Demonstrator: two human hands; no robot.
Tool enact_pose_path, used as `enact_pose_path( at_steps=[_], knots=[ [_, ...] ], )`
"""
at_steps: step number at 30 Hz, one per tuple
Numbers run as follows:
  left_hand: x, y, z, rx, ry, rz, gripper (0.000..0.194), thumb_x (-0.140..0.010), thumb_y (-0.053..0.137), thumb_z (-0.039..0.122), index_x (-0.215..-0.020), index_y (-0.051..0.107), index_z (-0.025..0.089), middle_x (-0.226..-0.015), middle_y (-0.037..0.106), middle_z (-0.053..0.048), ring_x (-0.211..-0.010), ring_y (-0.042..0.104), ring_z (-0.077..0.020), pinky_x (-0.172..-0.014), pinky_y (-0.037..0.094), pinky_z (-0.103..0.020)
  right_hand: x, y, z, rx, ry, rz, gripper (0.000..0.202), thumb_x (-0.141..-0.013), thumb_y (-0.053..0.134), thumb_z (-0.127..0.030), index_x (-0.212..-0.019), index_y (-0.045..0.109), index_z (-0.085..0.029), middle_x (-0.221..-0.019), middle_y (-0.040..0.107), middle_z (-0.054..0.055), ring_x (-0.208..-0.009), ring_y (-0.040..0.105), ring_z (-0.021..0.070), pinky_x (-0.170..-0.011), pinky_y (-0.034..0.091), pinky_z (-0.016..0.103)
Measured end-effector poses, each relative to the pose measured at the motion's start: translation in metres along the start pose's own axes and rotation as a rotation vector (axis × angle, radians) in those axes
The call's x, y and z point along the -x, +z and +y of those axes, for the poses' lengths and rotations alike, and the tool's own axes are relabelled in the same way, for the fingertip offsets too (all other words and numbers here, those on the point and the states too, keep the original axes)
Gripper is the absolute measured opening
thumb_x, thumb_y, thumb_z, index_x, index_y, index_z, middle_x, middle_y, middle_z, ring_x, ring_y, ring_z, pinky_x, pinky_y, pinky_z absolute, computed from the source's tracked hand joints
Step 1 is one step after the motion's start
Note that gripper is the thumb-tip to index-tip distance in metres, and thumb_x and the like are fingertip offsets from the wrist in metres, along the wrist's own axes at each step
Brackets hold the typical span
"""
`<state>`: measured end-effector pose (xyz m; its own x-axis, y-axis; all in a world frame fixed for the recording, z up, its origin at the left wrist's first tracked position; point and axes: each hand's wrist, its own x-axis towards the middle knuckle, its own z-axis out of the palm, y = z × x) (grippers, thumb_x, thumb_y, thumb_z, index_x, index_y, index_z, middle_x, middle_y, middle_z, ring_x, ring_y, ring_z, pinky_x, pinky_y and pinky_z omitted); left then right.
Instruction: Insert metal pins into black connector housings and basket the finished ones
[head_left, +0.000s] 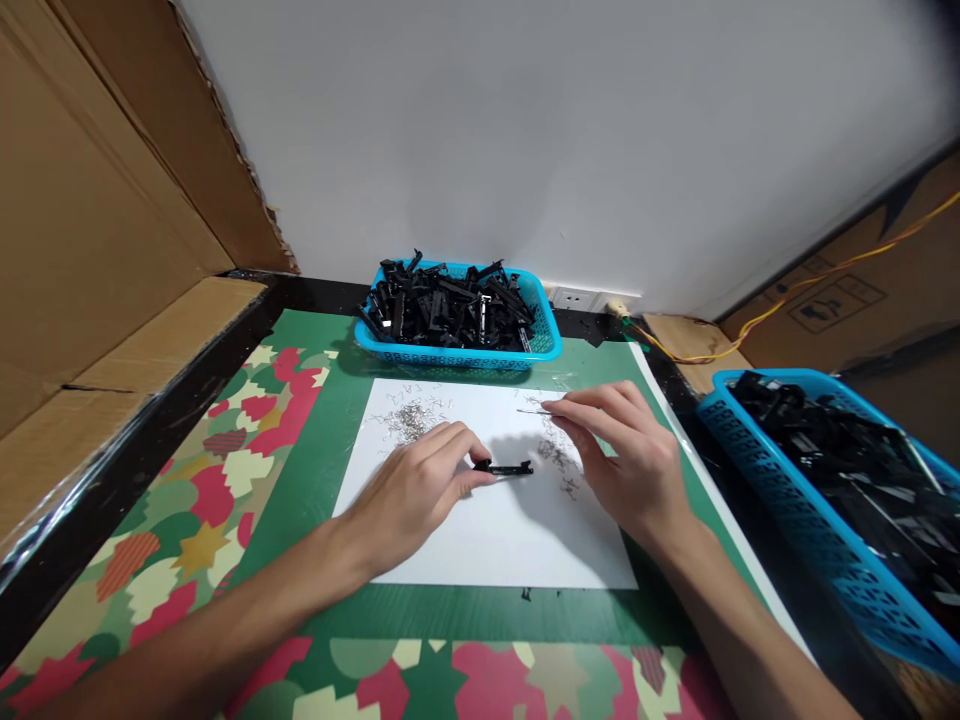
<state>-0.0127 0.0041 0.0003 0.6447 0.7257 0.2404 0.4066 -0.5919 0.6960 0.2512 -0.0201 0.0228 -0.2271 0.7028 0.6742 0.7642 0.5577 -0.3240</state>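
Observation:
Over the middle of a white sheet (487,550), my left hand (431,475) pinches one end of a small black plastic part (511,469), which points to the right. My right hand (626,455) is closed on a thin metal tool (534,412) between thumb and index finger; its tip points left, above and apart from the black part. Many tiny metal pieces (411,422) lie in a pile near the sheet's upper left. A second scatter of tiny metal pieces (559,460) lies just left of my right hand.
A blue basket (457,355) heaped with black plastic parts (442,305) stands behind the sheet. Another blue basket (840,540) with black parts is at the right. Cardboard (90,200) rises at the left; yellow wires (750,325) run along the right. Small black bits lie below the sheet.

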Motion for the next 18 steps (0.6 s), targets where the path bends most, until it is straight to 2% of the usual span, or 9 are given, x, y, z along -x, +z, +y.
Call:
enact_pose_path(
  at_steps=[5,10,12,18],
  knots=[
    [0.001,0.001,-0.007,-0.097,0.168,0.004,0.009,-0.106,0.062,0.024,-0.109,0.068,0.018,-0.101,0.073,-0.006,-0.097,0.068,-0.0233,-0.082,0.053,-0.037,0.001,-0.001,-0.006,-0.032,0.114,0.019,0.02,-0.102,0.063,-0.014,-0.108,0.078,-0.025,-0.102,0.076,0.008,-0.088,0.071,0.0223,-0.077,0.058,0.038],
    [0.003,0.002,-0.007,-0.173,0.23,0.021,0.014,-0.105,0.064,0.023,-0.115,0.071,0.016,-0.1,0.074,-0.007,-0.092,0.069,-0.0233,-0.08,0.056,-0.037,0.001,0.007,-0.029,-0.424,0.423,-0.001,0.003,-0.098,0.073,-0.021,-0.099,0.076,-0.022,-0.095,0.078,0.005,-0.085,0.075,0.0204,-0.081,0.064,0.036],
    [0.003,0.003,-0.007,-0.192,0.252,0.03,0.015,-0.105,0.063,0.022,-0.116,0.071,0.015,-0.101,0.075,-0.008,-0.093,0.07,-0.0232,-0.081,0.057,-0.038,0.001,0.013,-0.037,-0.571,0.514,-0.018,0.003,-0.096,0.076,-0.023,-0.095,0.075,-0.02,-0.092,0.078,0.005,-0.083,0.076,0.0201,-0.081,0.065,0.035],
    [0.002,0.005,-0.007,-0.201,0.285,0.047,0.013,-0.105,0.063,0.019,-0.113,0.072,0.014,-0.101,0.076,-0.009,-0.094,0.071,-0.0227,-0.083,0.06,-0.038,0.003,0.027,-0.045,-0.753,0.626,-0.059,0.009,-0.095,0.076,-0.024,-0.092,0.068,-0.019,-0.085,0.073,0.003,-0.077,0.075,0.0181,-0.072,0.064,0.031]
  ],
)
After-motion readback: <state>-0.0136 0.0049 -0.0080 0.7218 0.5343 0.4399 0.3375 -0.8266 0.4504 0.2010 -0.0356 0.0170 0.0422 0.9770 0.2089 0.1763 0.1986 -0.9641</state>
